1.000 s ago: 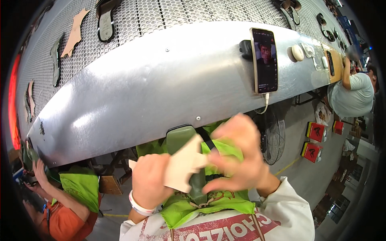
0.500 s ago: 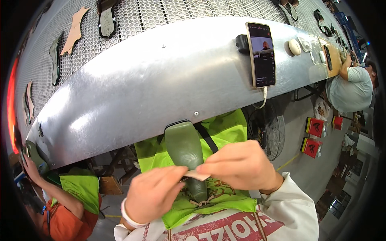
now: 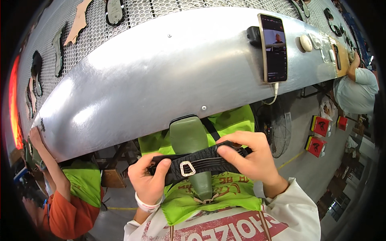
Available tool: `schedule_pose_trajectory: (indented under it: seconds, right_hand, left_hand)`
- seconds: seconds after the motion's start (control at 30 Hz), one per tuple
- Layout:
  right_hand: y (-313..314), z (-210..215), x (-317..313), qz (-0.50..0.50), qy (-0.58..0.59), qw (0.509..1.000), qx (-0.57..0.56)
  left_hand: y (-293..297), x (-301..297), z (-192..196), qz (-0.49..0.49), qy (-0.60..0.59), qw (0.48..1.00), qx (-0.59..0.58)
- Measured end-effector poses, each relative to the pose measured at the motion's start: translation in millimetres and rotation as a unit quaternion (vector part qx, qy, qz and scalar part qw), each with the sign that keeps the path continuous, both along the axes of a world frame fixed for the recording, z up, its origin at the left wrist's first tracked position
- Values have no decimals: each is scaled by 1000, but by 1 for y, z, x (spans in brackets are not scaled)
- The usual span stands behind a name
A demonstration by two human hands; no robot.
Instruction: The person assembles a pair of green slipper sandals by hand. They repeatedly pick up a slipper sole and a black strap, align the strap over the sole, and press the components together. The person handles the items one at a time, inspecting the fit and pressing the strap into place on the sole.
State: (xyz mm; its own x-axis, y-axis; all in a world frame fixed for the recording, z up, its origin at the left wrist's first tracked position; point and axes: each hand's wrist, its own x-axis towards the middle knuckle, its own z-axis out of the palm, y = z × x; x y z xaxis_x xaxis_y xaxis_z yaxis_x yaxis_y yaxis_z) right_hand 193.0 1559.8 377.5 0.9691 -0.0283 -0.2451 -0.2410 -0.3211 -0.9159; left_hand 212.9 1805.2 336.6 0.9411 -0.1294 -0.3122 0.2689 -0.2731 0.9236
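The thumb and fingers of the left hand (image 3: 146, 176) are pinched together on one end of a black strap piece (image 3: 205, 156). The right hand (image 3: 253, 162) grips the other end in the same way, its thumb pressed on the front and its fingers bent behind. How the fingertips lie at the back I cannot tell well, because the material covers them. On the strap piece, nearer to the left hand, there is a pale, sparkling buckle (image 3: 187, 168) with a rounded frame.

The strap piece is held across and above a green shoe form (image 3: 187, 134), which lies over the person's lime-green apron (image 3: 177, 213). A white band (image 3: 148, 205) goes around the left wrist.

Farther out is the curved metal table (image 3: 132, 92). On it, toward the right, a phone (image 3: 274, 52) leans on a black object (image 3: 253, 36), with a white cable (image 3: 276, 89) at its lower end. Beyond the table, shoe soles (image 3: 115, 11) lie on a mesh surface (image 3: 90, 48). At the left, a co-worker in orange (image 3: 68, 217) reaches to the table's edge.
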Motion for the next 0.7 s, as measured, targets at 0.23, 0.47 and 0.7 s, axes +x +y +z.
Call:
schedule_pose_trajectory:
  seconds: [0.23, 0.47, 0.7]
  right_hand:
    - [11, -47, -6, -92, 10, 995, 39]
    - [17, -84, -3, -102, 78, 977, 172]
    - [21, -93, 2, -119, 110, 937, 311]
  left_hand:
    - [-17, -10, -41, 129, 4, 991, -18]
    - [-21, -1, -49, 146, 35, 984, -94]
    - [0, -7, -84, 134, 109, 959, -225]
